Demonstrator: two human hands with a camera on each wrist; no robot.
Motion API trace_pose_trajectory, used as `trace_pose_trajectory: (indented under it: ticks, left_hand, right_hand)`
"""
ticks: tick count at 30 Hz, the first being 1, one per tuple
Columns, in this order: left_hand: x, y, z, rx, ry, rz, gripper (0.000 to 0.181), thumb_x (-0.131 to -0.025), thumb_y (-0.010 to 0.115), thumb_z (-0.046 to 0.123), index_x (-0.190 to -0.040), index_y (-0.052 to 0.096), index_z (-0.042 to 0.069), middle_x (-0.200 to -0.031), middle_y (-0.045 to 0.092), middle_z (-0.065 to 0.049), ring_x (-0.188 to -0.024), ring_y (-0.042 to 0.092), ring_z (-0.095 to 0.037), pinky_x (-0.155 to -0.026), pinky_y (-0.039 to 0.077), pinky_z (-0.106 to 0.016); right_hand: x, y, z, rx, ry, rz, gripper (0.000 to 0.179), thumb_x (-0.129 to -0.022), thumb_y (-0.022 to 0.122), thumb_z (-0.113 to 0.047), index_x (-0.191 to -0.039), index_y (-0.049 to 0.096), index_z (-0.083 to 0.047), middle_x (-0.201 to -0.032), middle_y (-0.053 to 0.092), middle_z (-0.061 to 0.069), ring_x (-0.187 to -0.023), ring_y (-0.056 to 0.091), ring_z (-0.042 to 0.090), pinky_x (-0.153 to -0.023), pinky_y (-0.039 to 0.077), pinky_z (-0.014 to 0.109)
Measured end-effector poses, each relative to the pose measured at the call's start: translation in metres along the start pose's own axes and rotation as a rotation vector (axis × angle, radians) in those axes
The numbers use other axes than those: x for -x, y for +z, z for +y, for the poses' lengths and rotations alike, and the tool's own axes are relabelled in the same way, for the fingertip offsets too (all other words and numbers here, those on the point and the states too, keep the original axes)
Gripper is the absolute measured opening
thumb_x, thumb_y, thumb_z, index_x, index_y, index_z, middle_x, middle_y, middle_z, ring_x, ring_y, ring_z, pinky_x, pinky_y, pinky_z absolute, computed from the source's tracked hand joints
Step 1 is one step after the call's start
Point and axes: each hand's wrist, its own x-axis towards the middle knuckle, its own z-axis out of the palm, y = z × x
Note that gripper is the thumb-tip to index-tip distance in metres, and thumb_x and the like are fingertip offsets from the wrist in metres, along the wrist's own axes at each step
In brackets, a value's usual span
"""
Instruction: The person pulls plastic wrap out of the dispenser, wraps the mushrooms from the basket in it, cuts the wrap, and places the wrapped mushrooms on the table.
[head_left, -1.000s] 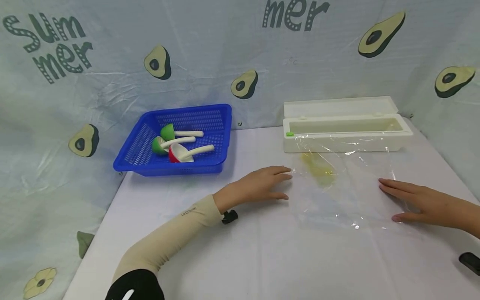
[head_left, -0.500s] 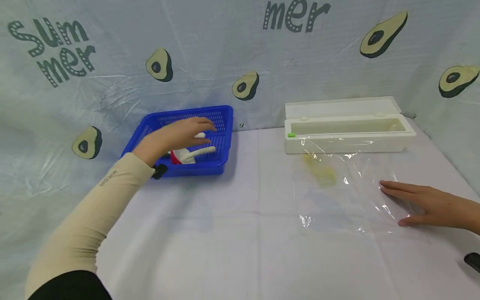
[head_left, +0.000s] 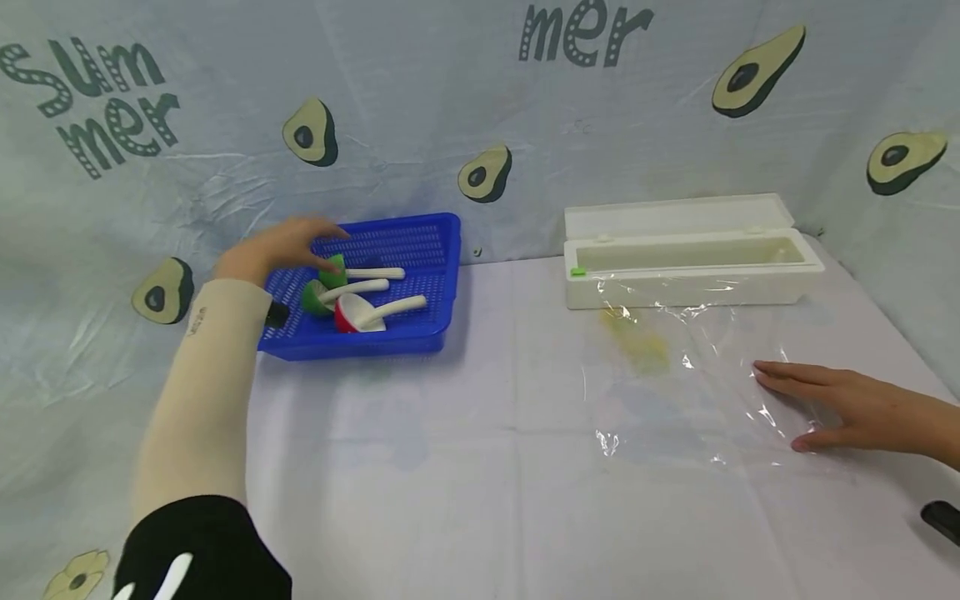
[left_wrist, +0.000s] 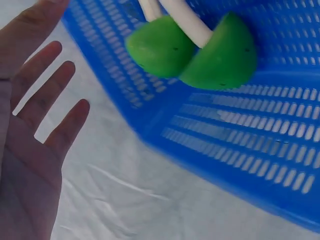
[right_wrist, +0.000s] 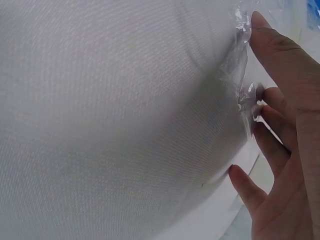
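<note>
My left hand (head_left: 281, 248) hovers over the left end of a blue plastic basket (head_left: 427, 325), fingers extended and holding nothing. Beneath and beside it in the basket lie a green ladle (head_left: 337, 272), another green ladle (head_left: 318, 297) and a red-and-white ladle (head_left: 363, 315), all with white handles. In the left wrist view the fingers are apart from the green bowl (left_wrist: 220, 60). On the right, my right hand (head_left: 862, 410) rests its straight fingers on the edge of a sheet of clear plastic wrap (head_left: 705, 400). Crinkled wrap (right_wrist: 242, 75) touches the fingertips in the right wrist view.
A long white wrap dispenser box (head_left: 682, 290) stands at the back right, its lid (head_left: 675, 217) raised. The wrap runs forward from its front onto the white-covered table (head_left: 450, 500). Behind is a printed cloth wall (head_left: 405, 92).
My left hand has moved from beside the wrap leftward, across the basket, to its left end. The right hand stays on the wrap, whose creases have shifted slightly.
</note>
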Motion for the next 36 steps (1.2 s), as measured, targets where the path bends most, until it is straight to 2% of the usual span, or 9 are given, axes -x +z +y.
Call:
trace_pose_trajectory:
  ticks: [8,14,17,21,24,28,31,34,36]
  left_hand:
    - [0.015,0.014,-0.027,0.113,-0.164,-0.032,0.067,-0.09,0.08,0.022,-0.146,0.05,0.0,-0.148,0.044,-0.032,-0.138,0.037,-0.052,-0.111,0.028,-0.07]
    - [0.021,0.034,-0.04,0.282,-0.237,-0.058,0.066,-0.092,0.078,0.028,-0.145,0.052,0.0,-0.15,0.042,-0.032,-0.14,0.034,-0.052,-0.111,0.027,-0.072]
    - [0.021,0.042,-0.046,0.319,-0.261,-0.05,0.065,-0.092,0.078,0.028,-0.145,0.052,0.0,-0.152,0.039,-0.033,-0.14,0.032,-0.053,-0.111,0.025,-0.073]
    - [0.02,0.051,-0.054,0.282,-0.257,-0.019,0.064,-0.091,0.078,0.03,-0.142,0.054,0.0,-0.148,0.041,-0.036,-0.137,0.035,-0.053,-0.111,0.025,-0.073]
    - [0.018,0.058,-0.06,0.317,-0.25,-0.014,0.064,-0.093,0.076,0.028,-0.143,0.051,-0.003,-0.147,0.04,-0.037,-0.134,0.036,-0.053,-0.111,0.026,-0.072]
    - [0.019,0.067,-0.065,0.455,-0.282,-0.028,0.069,-0.094,0.076,0.021,-0.148,0.041,-0.004,-0.144,0.036,-0.036,-0.129,0.038,-0.051,-0.111,0.032,-0.065]
    - [0.022,0.072,-0.067,0.52,-0.3,-0.041,0.072,-0.093,0.076,0.015,-0.15,0.036,-0.002,-0.143,0.033,-0.035,-0.123,0.039,-0.047,-0.105,0.042,-0.054]
    - [0.023,0.073,-0.068,0.537,-0.277,-0.078,0.077,-0.092,0.075,0.007,-0.152,0.029,-0.001,-0.147,0.026,-0.037,-0.121,0.04,-0.045,-0.096,0.046,-0.042]
    - [0.023,0.072,-0.068,0.527,-0.255,-0.099,0.079,-0.091,0.075,0.004,-0.154,0.026,0.0,-0.148,0.024,-0.038,-0.12,0.041,-0.044,-0.091,0.045,-0.035]
  right_hand:
    - [-0.003,-0.001,0.001,0.018,0.017,0.0,0.107,-0.065,0.092,-0.044,-0.157,0.04,-0.026,-0.164,0.011,-0.028,-0.144,0.006,-0.018,-0.105,0.008,-0.003]
    - [-0.002,0.0,0.001,0.018,-0.005,0.006,0.106,-0.066,0.092,-0.044,-0.157,0.041,-0.023,-0.165,0.013,-0.025,-0.146,0.007,-0.016,-0.106,0.009,-0.002]
    - [-0.002,0.001,0.001,0.021,-0.01,0.009,0.107,-0.066,0.092,-0.044,-0.157,0.041,-0.024,-0.166,0.014,-0.024,-0.146,0.008,-0.015,-0.107,0.008,-0.002]
    - [-0.002,0.001,0.0,0.015,-0.013,0.018,0.106,-0.066,0.092,-0.042,-0.157,0.042,-0.022,-0.166,0.016,-0.023,-0.146,0.01,-0.014,-0.107,0.009,-0.001]
    - [-0.001,0.001,-0.001,0.016,-0.012,0.022,0.106,-0.065,0.092,-0.042,-0.156,0.042,-0.022,-0.166,0.016,-0.023,-0.147,0.01,-0.014,-0.108,0.01,-0.001]
    - [-0.002,0.001,-0.002,0.014,0.011,0.013,0.106,-0.064,0.093,-0.042,-0.156,0.043,-0.024,-0.165,0.015,-0.024,-0.149,0.005,-0.01,-0.11,0.005,0.001]
    - [-0.001,0.002,-0.003,-0.005,0.038,0.031,0.105,-0.061,0.095,-0.039,-0.152,0.047,-0.02,-0.167,0.016,-0.017,-0.15,0.004,-0.005,-0.111,0.003,0.003]
    - [0.003,0.004,-0.004,-0.02,0.089,0.076,0.108,-0.056,0.098,-0.034,-0.148,0.048,-0.009,-0.165,0.017,-0.015,-0.148,0.005,-0.007,-0.111,0.005,0.002]
    - [0.008,0.006,-0.005,-0.016,0.137,0.096,0.111,-0.054,0.099,-0.033,-0.147,0.046,-0.005,-0.162,0.017,-0.021,-0.145,0.004,-0.012,-0.109,0.004,0.001]
